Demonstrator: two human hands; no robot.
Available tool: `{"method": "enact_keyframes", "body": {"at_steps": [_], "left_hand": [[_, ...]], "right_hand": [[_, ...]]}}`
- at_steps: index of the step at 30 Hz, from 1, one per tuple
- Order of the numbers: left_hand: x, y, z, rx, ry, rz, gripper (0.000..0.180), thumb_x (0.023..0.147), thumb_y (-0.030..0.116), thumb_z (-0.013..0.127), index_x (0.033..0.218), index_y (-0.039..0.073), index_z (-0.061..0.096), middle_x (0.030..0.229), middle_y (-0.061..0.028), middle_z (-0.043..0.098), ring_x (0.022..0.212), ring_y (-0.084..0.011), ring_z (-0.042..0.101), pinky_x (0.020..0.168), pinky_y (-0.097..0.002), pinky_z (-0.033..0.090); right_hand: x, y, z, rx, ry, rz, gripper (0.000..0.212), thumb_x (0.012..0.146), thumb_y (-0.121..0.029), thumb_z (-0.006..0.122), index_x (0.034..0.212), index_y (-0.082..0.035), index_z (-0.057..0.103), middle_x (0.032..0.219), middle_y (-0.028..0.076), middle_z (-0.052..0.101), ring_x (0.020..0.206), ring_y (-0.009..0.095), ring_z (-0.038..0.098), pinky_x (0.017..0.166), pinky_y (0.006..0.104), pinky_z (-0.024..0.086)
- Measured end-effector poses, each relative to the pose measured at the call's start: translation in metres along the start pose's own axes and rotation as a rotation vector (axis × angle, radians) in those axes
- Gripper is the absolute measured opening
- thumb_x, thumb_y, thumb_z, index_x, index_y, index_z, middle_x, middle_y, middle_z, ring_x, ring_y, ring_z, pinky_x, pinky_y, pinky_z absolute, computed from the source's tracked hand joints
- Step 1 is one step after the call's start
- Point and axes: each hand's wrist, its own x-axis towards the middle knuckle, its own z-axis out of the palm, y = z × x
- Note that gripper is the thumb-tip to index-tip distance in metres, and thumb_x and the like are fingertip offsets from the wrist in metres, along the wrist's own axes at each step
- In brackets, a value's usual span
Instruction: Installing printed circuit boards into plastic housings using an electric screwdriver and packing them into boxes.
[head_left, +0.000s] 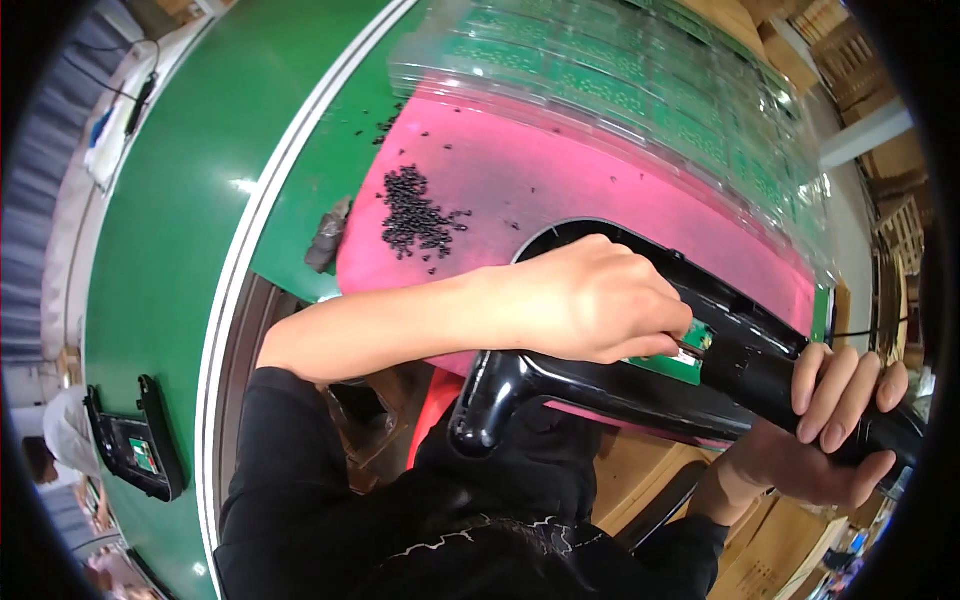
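Observation:
A glossy black plastic housing (590,385) lies on the pink mat in front of me, with a green circuit board (672,368) inside it. My left hand (615,305) reaches across the housing, its fingers closed in a pinch over the board; whatever they hold is too small to make out. On the right, my right hand (835,410) wraps round a thick black cylindrical electric screwdriver (752,372). Its narrow front end points at the board, close by my left fingertips. Beside my left forearm is a heap of small black screws (410,215).
Clear plastic trays (620,85) of green boards stand at the far edge of the pink mat (490,150). A dark crumpled lump (326,238) lies left of it. Across a white rail, another black housing (140,450) rests on the green surface, near other people at far left.

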Motion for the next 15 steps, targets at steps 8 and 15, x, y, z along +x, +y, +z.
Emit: {"method": "enact_keyframes", "body": {"at_steps": [8, 15], "left_hand": [[-0.004, -0.005, 0.004, 0.042, 0.139, 0.085, 0.012, 0.081, 0.01, 0.065, 0.086, 0.001, 0.058, 0.073, -0.0094, 0.06, 0.068, -0.0271, 0.062, 0.05, -0.0369, 0.049], [-0.006, -0.007, -0.006, 0.187, 0.04, -0.036, 0.013, 0.076, 0.006, 0.067, 0.086, 0.001, 0.061, 0.074, -0.0094, 0.062, 0.069, -0.0255, 0.064, 0.054, -0.0355, 0.051]], "right_hand": [[0.006, 0.008, 0.002, 0.04, -0.026, 0.044, 0.038, 0.086, -0.037, 0.061, 0.103, -0.009, 0.042, 0.064, -0.003, 0.048, 0.052, 0.008, 0.045, 0.053, 0.0226, 0.037], [0.022, 0.027, 0.012, -0.03, -0.11, 0.154, 0.035, 0.087, -0.036, 0.058, 0.1, -0.007, 0.044, 0.065, -0.001, 0.047, 0.052, 0.009, 0.04, 0.054, 0.0246, 0.036]]}}
